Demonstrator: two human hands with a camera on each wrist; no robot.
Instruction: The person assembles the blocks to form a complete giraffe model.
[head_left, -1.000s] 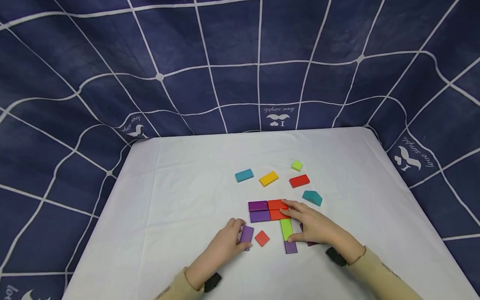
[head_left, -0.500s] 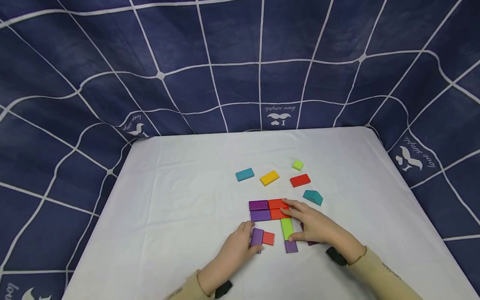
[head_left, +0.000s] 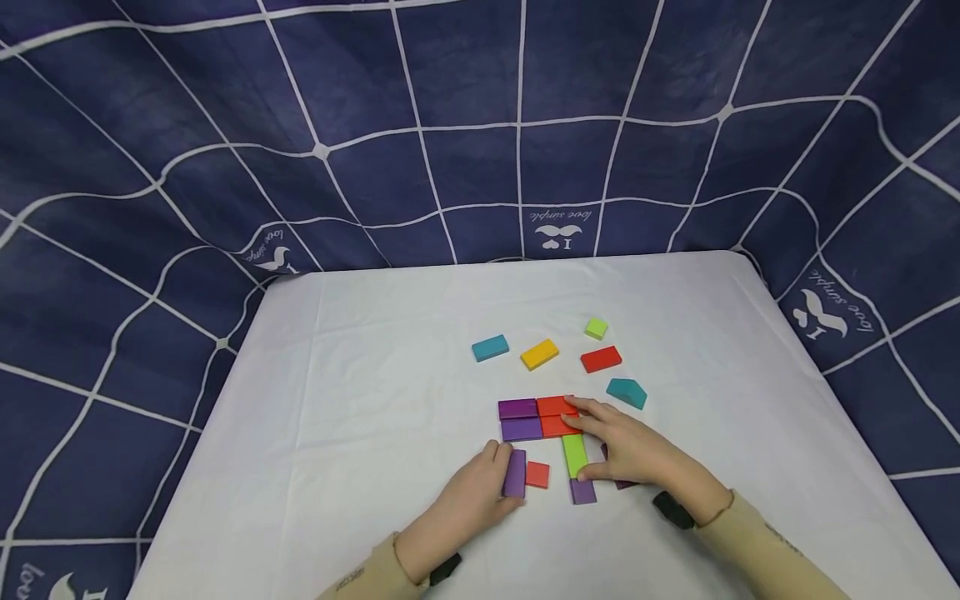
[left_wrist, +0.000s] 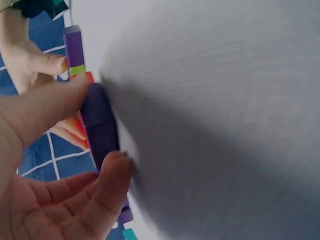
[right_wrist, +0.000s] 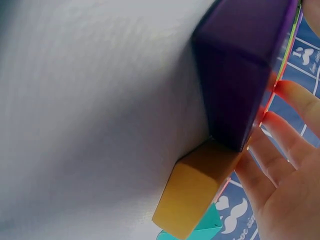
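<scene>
Left hand (head_left: 474,487): there it was, pinching a smooth, hard-looking purple rectangular block (head_left: 514,473), thumb at the lower end, fingers at the upper.
Purple block's place: lower centre of the frame, just right of that palm, long axis running nearly up and down.
Red square block (head_left: 537,475): immediately right of the purple one's long side, touching or a sliver apart, I couldn't tell; left hand nearer!
Right hand (head_left: 633,448): spread, fingertips on two red rectangular blocks (head_left: 557,406), thumb by the lime-green rectangular block (head_left: 574,455).
</scene>
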